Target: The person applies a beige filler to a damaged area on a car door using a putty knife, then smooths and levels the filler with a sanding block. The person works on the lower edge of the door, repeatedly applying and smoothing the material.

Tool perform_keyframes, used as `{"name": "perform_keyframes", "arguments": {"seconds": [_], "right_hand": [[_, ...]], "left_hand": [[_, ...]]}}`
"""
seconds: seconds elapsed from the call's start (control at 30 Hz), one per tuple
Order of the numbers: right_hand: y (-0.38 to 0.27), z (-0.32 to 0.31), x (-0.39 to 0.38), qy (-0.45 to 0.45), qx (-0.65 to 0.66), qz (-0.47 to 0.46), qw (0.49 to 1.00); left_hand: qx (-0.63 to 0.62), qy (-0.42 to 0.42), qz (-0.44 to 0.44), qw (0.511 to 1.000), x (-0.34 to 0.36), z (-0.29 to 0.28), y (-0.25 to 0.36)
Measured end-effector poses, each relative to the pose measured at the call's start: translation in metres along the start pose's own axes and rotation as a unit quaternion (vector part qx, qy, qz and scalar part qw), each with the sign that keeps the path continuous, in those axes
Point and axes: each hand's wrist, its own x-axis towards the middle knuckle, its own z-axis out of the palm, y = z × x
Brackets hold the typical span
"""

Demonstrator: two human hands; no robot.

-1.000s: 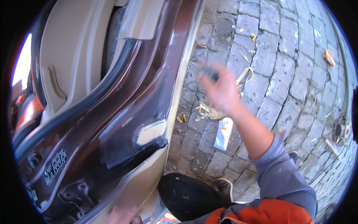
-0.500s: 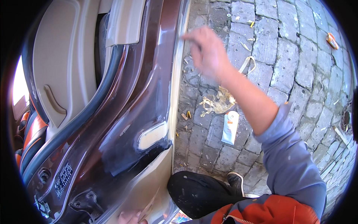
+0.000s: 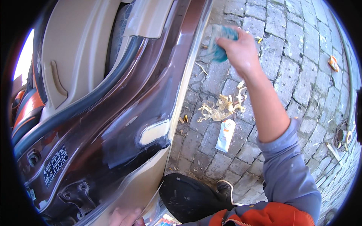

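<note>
My right hand point(image 3: 241, 49) is over the paving, just right of the car's sill edge, with its fingers closed round a blurred teal pad or cloth point(image 3: 220, 43). The brown car body point(image 3: 109, 124) shows dull sanded areas and a smooth cream patch of filler point(image 3: 154, 132). A cream strip runs down its outer edge. At the lower edge my left hand point(image 3: 126, 216) is partly visible beside the cream lower panel point(image 3: 139, 180). Its fingers are curled, close to a thin edge; what they hold, if anything, is hard to make out.
A white tube point(image 3: 225, 135) lies on the grey paving bricks point(image 3: 241, 150), below crumpled peeled masking tape point(image 3: 222, 108). Farther right are an orange-and-white object point(image 3: 333, 64) and a roll point(image 3: 345, 138). My bent knee point(image 3: 188, 196) is close to the car.
My right hand has moved right, away from the sill edge, and a teal pad or cloth now shows in it. The view has shifted slightly. My left hand stays low by the panel.
</note>
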Motion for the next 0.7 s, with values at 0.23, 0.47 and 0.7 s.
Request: {"name": "perform_keyframes", "arguments": {"seconds": [0.23,0.47,0.7], "right_hand": [[-0.034,0.004,0.057,-0.045,-0.470,-0.309,0.826],[-0.007,0.023,-0.001,-0.111,-0.381,-0.344,0.851],[0.014,0.045,-0.111,-0.151,-0.260,-0.271,0.914]], "left_hand": [[-0.012,0.009,-0.008,1.000,0.000,0.002,0.000],[-0.014,0.014,-0.008,1.000,0.000,0.002,-0.001],[-0.007,0.017,0.001,1.000,0.005,0.001,-0.005]]}}
